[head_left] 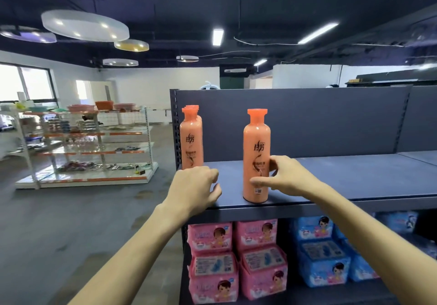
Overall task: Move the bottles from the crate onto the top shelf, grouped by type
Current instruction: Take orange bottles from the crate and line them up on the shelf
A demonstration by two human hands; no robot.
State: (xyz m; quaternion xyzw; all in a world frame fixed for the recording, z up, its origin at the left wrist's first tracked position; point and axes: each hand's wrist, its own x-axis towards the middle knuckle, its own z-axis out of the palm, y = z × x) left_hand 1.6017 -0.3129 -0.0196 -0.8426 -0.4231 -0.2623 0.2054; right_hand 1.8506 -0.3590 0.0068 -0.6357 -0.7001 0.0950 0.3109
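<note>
The bottle (256, 155) stands upright on the top shelf (354, 181), close to the front edge; it is orange, with an orange cap and a dark logo on its front. My right hand (286, 177) holds it low down; my thumb (257, 183) crosses its front near the base and my fingers (274, 163) curl round its right side towards the back. My left hand (196, 186) rests at the shelf's front edge, left of the bottle and not touching it; its fingers are loosely bent and hold nothing. Further left, at the end of the shelf, a row of bottles (191, 139) of the same orange kind stands one behind another, just beside the perforated post (175, 125); I cannot tell how many are in it. Between the row and my bottle the shelf is bare grey. A grey back panel (319, 120) rises behind the shelf. On the shelf below sit stacked pink packs (212, 257) to the left and blue packs (324, 257) to the right. Off to the left, well apart across the grey floor (71, 222), a white rack (89, 144) carries small goods and baskets; round lamps (85, 24) hang from the dark ceiling.
</note>
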